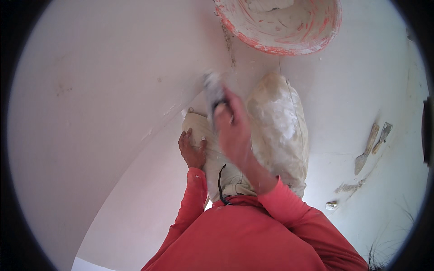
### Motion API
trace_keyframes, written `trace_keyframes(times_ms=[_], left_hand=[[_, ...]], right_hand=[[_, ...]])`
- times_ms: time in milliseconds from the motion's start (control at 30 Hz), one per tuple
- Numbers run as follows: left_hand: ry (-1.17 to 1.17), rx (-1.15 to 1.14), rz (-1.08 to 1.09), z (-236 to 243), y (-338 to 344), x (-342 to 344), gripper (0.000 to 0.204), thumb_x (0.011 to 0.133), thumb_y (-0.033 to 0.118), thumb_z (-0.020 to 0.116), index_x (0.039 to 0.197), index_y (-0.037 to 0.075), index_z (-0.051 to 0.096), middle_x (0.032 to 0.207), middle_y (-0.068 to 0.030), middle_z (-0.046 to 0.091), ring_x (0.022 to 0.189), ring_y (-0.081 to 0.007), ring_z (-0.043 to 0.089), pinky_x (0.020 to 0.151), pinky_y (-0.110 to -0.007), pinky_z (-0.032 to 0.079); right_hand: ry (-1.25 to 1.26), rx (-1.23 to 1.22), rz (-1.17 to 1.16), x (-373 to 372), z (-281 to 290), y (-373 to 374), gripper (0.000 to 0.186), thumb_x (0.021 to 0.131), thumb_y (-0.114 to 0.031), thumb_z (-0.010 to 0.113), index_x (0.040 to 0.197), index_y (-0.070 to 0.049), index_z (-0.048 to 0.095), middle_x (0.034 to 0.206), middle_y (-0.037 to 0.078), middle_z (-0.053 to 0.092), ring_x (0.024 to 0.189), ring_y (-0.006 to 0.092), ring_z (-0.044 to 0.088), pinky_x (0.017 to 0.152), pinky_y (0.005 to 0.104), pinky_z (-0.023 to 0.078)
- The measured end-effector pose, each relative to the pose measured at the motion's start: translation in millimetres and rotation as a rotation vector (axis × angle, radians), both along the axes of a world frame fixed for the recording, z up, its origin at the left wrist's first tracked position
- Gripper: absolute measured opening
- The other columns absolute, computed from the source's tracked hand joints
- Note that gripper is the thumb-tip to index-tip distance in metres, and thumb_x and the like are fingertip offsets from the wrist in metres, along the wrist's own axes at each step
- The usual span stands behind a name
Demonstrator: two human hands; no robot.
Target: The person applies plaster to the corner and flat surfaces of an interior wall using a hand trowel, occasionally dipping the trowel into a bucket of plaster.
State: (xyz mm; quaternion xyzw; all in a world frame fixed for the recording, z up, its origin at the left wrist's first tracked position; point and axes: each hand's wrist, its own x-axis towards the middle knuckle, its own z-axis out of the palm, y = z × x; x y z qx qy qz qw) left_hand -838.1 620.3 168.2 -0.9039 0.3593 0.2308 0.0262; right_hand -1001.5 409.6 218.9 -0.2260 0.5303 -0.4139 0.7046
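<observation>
My right hand is closed around a flat, plaster-smeared hand tool, dark with white on it. Motion blurs the tool, so its exact kind does not show. It is held in front of my bent knees, close to the pale wall. On my left thigh rests my left hand, fingers spread and holding nothing. My beige trousers carry white plaster dust over the right knee. Beyond my knees is a round red basin, its inside coated with pale plaster and partly cut off by the top edge.
Two scrapers lie to my right: one with a wooden handle and a wide blade, the other narrower. Nearer to me is a small white block. A greyish smear marks the surface between them.
</observation>
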Motion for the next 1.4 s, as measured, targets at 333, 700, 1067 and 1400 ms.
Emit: trace_keyframes(times_ms=[333, 700, 1067, 1400], left_hand=[[-0.038, -0.007, 0.013, 13, -22, -15, 0.061, 0.077, 0.026, 0.076, 0.133, 0.013, 0.053, 0.141, -0.0179, 0.042, 0.131, -0.0355, 0.040, 0.109, -0.046, 0.034], [-0.035, -0.021, 0.005, 13, -24, -16, 0.061, 0.078, 0.024, 0.075, 0.133, 0.011, 0.053, 0.139, -0.0213, 0.044, 0.131, -0.0369, 0.040, 0.109, -0.046, 0.033], [0.289, -0.342, 0.173, -23, 24, 9, 0.060, 0.078, 0.027, 0.074, 0.133, 0.012, 0.053, 0.141, -0.0183, 0.042, 0.131, -0.0353, 0.042, 0.108, -0.045, 0.037], [-0.039, -0.031, 0.011, 14, -17, -14, 0.061, 0.078, 0.027, 0.075, 0.133, 0.012, 0.054, 0.141, -0.0186, 0.042, 0.131, -0.0353, 0.041, 0.108, -0.046, 0.035]], right_hand=[[0.233, 0.223, -0.088, 27, -144, -22, 0.046, 0.095, -0.022, 0.045, 0.134, 0.000, 0.053, 0.107, 0.005, 0.061, 0.092, 0.0120, 0.053, 0.083, 0.0258, 0.043], [0.197, 0.093, 0.091, 16, -149, -23, 0.040, 0.094, -0.019, 0.047, 0.127, 0.001, 0.056, 0.102, 0.008, 0.060, 0.089, 0.0131, 0.054, 0.082, 0.0282, 0.044], [0.237, -0.574, 0.198, -9, 29, -18, 0.053, 0.082, -0.003, 0.055, 0.134, -0.003, 0.052, 0.120, 0.019, 0.053, 0.109, 0.0334, 0.053, 0.098, 0.0396, 0.043], [0.018, 0.239, 0.131, 8, -105, -42, 0.047, 0.088, -0.017, 0.057, 0.132, -0.001, 0.054, 0.112, 0.019, 0.060, 0.105, 0.0290, 0.057, 0.093, 0.0374, 0.046]])
